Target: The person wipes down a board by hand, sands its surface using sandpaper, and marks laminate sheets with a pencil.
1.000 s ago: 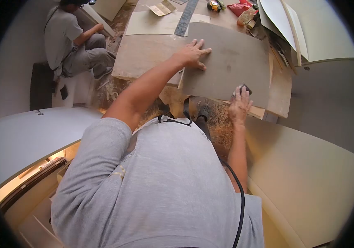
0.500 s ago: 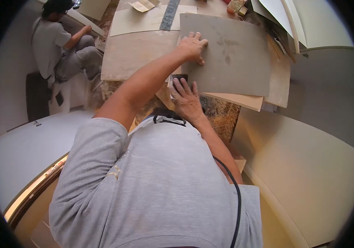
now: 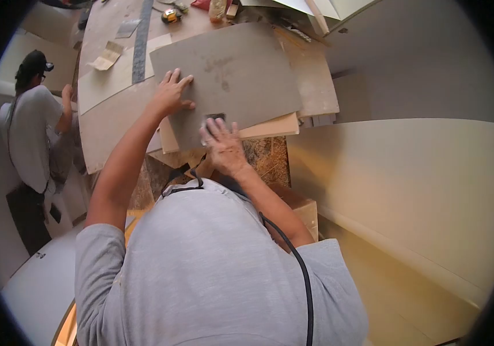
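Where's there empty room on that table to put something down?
Bare tabletop shows between the cream sheet and the left forearm, and again right of the gray board. It's crowded beyond the board: tape measure, bottle, red bag.

The left hand [image 3: 171, 97] rests with its fingers spread on a big gray board [image 3: 252, 72] by the near edge of the bench [image 3: 100, 141]. The right hand [image 3: 225, 149] holds a small dark block [image 3: 217, 116] on the board's near side. A tape measure [image 3: 170, 16] sits toward the bench's far edge. Past its left edge is another person [image 3: 32, 130].
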Motion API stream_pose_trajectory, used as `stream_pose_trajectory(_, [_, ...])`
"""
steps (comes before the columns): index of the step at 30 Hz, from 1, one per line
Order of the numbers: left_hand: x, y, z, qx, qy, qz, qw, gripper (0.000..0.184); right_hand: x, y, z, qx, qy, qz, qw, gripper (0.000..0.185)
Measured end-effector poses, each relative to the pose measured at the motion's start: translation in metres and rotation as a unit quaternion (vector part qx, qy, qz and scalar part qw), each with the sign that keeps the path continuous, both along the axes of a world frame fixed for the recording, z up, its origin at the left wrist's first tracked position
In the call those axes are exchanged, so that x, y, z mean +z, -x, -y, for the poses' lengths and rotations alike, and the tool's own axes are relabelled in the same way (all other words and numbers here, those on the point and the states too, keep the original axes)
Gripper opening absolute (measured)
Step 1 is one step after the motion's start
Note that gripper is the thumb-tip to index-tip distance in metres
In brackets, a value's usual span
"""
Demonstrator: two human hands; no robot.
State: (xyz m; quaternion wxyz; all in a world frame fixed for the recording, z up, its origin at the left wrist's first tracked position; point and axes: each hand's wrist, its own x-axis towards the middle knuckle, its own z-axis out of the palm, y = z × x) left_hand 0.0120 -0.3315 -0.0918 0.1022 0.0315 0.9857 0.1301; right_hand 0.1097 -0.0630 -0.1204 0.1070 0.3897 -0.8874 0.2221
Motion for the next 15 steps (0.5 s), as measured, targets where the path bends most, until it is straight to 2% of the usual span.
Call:
stream_pose_trajectory(2, [0.000, -0.001, -0.001, 0.002, -0.001, -0.002, 1.000, 0.098, -0.008, 0.045, -0.050, -0.124, -0.045, -0.040, 0.990, 0.045])
stream_pose_trajectory(4, [0.000, -0.002, -0.003, 0.005, -0.002, 0.003, 1.000, 0.097, -0.015, 0.103, -0.116, -0.285, -0.089, -0.006, 0.954, 0.046])
stream_pose_trajectory(6, [0.003, 0.000, -0.002, 0.009, -0.007, 0.019, 1.000, 0.097, -0.016, 0.144, -0.153, -0.391, -0.011, 0.112, 0.913, 0.049])
stream_pose_trajectory(9, [-0.001, -0.004, 0.004, 0.007, -0.015, 0.009, 1.000, 0.099, -0.025, 0.160, -0.154, -0.400, -0.044, 0.143, 0.904, 0.050])
stream_pose_trajectory(11, [0.006, -0.018, 0.015, 0.023, -0.016, 0.018, 0.999, 0.100, -0.012, 0.126, -0.112, -0.277, -0.140, 0.094, 0.946, 0.055])
stream_pose_trajectory(13, [0.012, -0.035, 0.031, 0.039, -0.014, 0.029, 0.999, 0.100, -0.028, 0.073, -0.069, -0.181, -0.130, 0.016, 0.975, 0.056])
stream_pose_trajectory(14, [0.013, -0.041, 0.040, 0.039, -0.029, 0.036, 0.998, 0.101, -0.025, 0.059, -0.070, -0.182, -0.125, 0.017, 0.975, 0.056])
stream_pose_trajectory(15, [0.021, -0.045, 0.042, 0.040, -0.046, 0.041, 0.997, 0.102, -0.021, 0.050, -0.070, -0.119, -0.097, 0.033, 0.988, 0.058])
